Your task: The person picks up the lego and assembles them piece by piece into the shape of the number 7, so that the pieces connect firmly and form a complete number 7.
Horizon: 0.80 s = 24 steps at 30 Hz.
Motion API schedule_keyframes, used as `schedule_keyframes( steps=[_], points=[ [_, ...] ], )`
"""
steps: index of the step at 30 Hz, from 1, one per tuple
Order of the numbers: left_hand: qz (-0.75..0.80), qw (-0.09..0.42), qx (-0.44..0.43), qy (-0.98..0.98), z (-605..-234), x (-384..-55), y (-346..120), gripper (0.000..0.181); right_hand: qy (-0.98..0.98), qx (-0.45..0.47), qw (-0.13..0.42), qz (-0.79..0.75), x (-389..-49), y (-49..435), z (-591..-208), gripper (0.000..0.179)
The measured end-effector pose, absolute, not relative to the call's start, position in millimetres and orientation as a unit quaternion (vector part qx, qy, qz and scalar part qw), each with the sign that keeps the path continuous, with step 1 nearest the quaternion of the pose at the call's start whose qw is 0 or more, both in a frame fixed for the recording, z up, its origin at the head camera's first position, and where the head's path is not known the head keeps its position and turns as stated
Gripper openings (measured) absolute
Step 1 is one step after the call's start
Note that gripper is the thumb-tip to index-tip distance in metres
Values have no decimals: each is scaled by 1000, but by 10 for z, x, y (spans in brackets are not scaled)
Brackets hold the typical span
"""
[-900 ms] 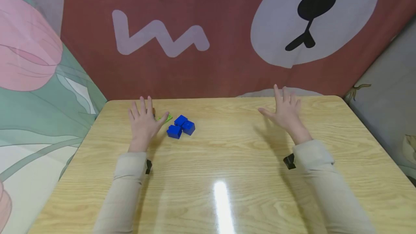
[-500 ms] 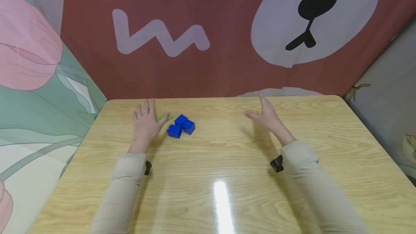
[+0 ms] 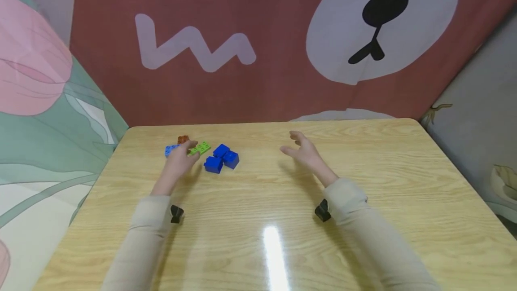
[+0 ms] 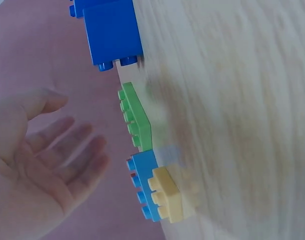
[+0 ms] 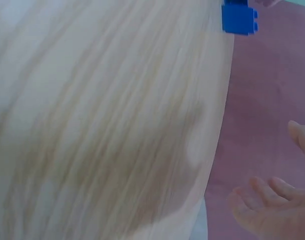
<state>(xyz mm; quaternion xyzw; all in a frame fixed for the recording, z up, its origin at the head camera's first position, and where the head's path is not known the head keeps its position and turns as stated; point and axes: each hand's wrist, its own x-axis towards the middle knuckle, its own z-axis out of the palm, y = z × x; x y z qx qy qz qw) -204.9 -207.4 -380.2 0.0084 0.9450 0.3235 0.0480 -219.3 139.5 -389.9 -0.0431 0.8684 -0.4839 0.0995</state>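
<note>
My left hand (image 3: 179, 161) hovers over the left part of the table, fingers loosely bent and nothing between them. Around its fingertips lie a light green building brick plate (image 3: 203, 147), a light blue brick (image 3: 168, 149) and a brown brick (image 3: 183, 139). A small yellow brick (image 4: 171, 200) shows beside the light blue brick (image 4: 145, 185) in the left wrist view. Three dark blue bricks (image 3: 213, 164) sit grouped to the right of that hand. Farther right, my right hand (image 3: 308, 154) is held above the table, its fingers slightly curved and holding nothing.
The wooden table (image 3: 258, 201) ends at a reddish-brown curtain (image 3: 274, 93) along its back edge. Patterned cloth (image 3: 36, 147) hangs on the left, and a grey cloth (image 3: 476, 116) on the right. A light reflection lies on the near tabletop.
My right hand has moved left, toward the table's middle. My left hand's spread fingers have bent downward, uncovering the light blue and brown bricks. The bricks stay in place.
</note>
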Motion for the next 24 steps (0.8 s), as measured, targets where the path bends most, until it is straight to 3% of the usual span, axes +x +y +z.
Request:
schedule_keyframes(
  steps=[12, 24],
  points=[
    [428, 151, 23, 891, -3897, -2039, -2131, 45, 856, -64, 92, -505, -2130, 1048, -3976, 52],
    [466, 185, 37, 865, -3996, -2084, -2170, 52, 831, -68, 88, -545, -2128, 639, -4088, 42]
  ],
)
